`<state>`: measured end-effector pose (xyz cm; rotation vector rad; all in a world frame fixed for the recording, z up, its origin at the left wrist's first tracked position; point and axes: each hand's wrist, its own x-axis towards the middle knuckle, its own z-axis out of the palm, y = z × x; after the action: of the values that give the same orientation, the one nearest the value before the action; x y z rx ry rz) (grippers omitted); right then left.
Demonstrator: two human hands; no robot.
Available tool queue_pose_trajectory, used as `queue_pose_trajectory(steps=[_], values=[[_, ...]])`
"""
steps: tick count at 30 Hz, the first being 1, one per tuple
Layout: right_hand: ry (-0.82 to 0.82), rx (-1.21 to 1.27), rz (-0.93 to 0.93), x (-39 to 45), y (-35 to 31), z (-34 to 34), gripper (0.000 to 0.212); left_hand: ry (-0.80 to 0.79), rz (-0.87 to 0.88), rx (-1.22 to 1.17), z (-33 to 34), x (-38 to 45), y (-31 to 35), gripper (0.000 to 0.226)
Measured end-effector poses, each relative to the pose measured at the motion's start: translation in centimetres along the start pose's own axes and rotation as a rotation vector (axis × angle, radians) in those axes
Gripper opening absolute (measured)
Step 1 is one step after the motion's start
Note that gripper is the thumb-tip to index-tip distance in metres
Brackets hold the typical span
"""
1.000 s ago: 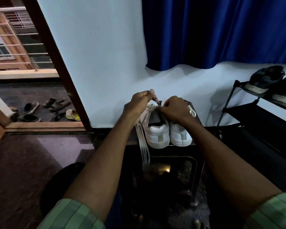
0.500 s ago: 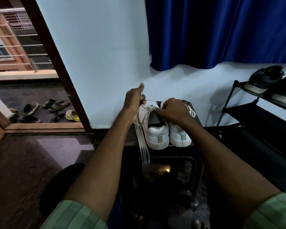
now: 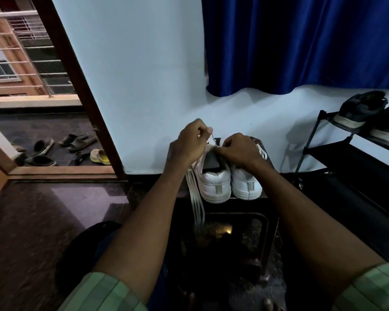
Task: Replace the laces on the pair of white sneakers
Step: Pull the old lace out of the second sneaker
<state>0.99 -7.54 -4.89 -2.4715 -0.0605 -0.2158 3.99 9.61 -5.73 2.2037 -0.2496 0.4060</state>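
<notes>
The pair of white sneakers stands heels toward the camera on a small dark counter set against the pale wall, their heels close to its near edge. The left hand has its fingers pinched on a lace end raised just above the left shoe's opening, while the right hand presses down at the same shoe's tongue, fingers curled; whether they grip a lace cannot be told. Several flat white laces hang over the counter's near-left edge and trail down in front of it. Open floor lies to the left; a black shoe rack crowds the right, cut off by the frame. Both hands hide the eyelets and toes. The space under the counter is dark and hard to read.
</notes>
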Motion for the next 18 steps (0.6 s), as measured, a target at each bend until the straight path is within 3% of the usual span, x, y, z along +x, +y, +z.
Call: queue_pose_trajectory(steps=[6, 10, 12, 15, 18], values=[[0.013, 0.002, -0.023, -0.1, 0.1, 0.1, 0.036, 0.087, -0.296, -0.743, 1.5, 0.0, 1.7, 0.026], [0.026, -0.028, -0.047, 0.1, 0.4, 0.0, 0.037, 0.125, -0.394, -0.835, 1.2, 0.6, 2.6, 0.033], [0.020, -0.028, -0.060, 0.2, 0.5, -0.1, 0.035, 0.103, -0.294, -0.544, 0.7, 0.9, 1.9, 0.036], [-0.006, -0.030, -0.091, 0.1, 0.3, -0.2, 0.028, -0.024, 0.024, 0.259, 0.4, 0.8, -0.6, 0.025], [0.000, -0.005, -0.103, 0.1, 0.3, -0.2, 0.018, -0.067, 0.129, 0.545, 0.4, 0.3, -1.0, 0.030]])
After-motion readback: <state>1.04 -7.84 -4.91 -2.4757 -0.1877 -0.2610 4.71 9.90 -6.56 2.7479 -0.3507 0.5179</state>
